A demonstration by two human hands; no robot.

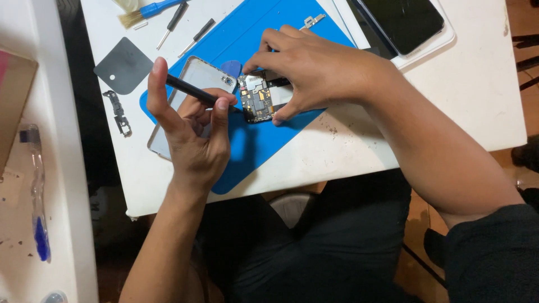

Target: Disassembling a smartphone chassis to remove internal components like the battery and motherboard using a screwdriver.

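An opened phone [257, 98] with its circuit board exposed lies on a blue mat [252, 143]. My right hand [314, 70] grips the phone from above, thumb at its near edge and fingers over its far edge. My left hand [193, 132] holds a thin black tool [188, 88] between thumb and fingers, its tip pointing toward the board's left edge. Under my left hand rests a silver phone back cover [196, 76]. A blue pick [231, 67] lies just left of the board.
On the white table [449, 90] lie a dark square sheet [123, 65], a small black bracket [119, 112], two screwdrivers [185, 25], a blue-handled brush [147, 11], a metal bracket [311, 21] and a dark phone [401, 19] on a white tray. A clear bottle [36, 185] lies at left.
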